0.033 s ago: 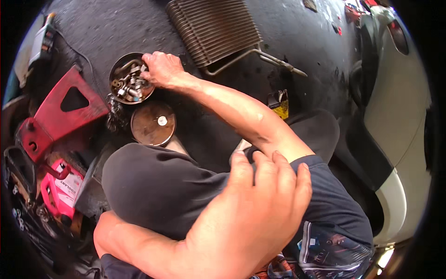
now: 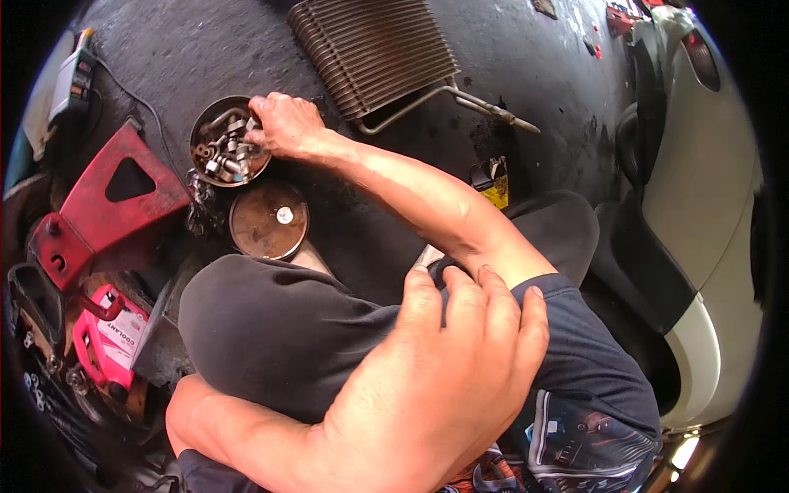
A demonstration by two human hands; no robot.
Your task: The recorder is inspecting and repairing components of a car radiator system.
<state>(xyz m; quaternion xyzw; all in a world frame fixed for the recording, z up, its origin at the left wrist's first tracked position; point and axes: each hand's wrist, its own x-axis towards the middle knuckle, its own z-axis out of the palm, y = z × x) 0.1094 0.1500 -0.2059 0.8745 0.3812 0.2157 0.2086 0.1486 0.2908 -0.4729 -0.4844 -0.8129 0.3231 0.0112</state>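
Note:
My right hand (image 2: 282,123) reaches across to a round metal bowl (image 2: 205,119) at the upper left, fingers curled over its right edge among assorted bolts and fittings (image 2: 228,161); what they grip is hidden. Just below that bowl lies a rusty round lid or tin (image 2: 259,222) with a small white disc (image 2: 284,215) on it. My left hand (image 2: 436,370), large in the foreground, has bent, separated fingers and holds nothing visible; it hovers near my right upper arm and dark-clothed legs (image 2: 271,320).
A red metal stand (image 2: 99,230), pink plastic jug (image 2: 111,329) and corded device (image 2: 70,82) are at the left. A finned radiator-like core with pipes (image 2: 378,57) lies above. A yellow-and-black item (image 2: 493,189) is near my right knee. A pale vehicle body (image 2: 699,246) borders the right.

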